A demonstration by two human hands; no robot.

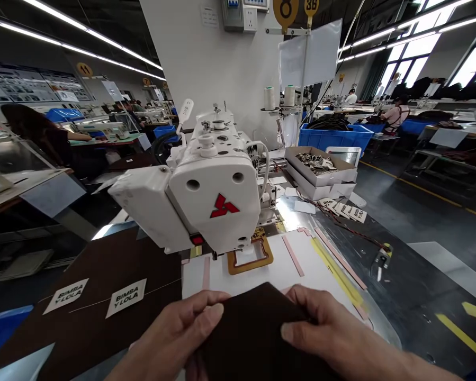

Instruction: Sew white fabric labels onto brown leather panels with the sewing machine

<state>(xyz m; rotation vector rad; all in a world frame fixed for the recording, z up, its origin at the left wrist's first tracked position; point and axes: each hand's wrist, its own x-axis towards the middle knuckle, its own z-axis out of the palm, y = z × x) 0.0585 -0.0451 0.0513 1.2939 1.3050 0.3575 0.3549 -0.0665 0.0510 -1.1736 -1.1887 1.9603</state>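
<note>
A dark brown fabric piece [257, 328] is held up between my two hands at the front of the sewing machine. My left hand [182, 328] pinches its left edge, thumb on top. On the right edge, my right hand [321, 323] grips it the same way. Just beyond the fabric lies a white template sheet [222, 280] with pink and yellow tape strips. The white sewing machine [214, 190] stands over it, and a brass-coloured frame [270, 256] sits under its head. To the left, brown fabric [142, 264] carries two printed labels [126, 298] reading "BIMBA Y LOLA".
At the right back, a cardboard box [321, 164] holds many labels, with several loose labels [344, 209] beside it. Thread snips [380, 259] lie on the dark table. Behind are thread cones [269, 99] and a blue crate [333, 138]. Other people sit at machines further off.
</note>
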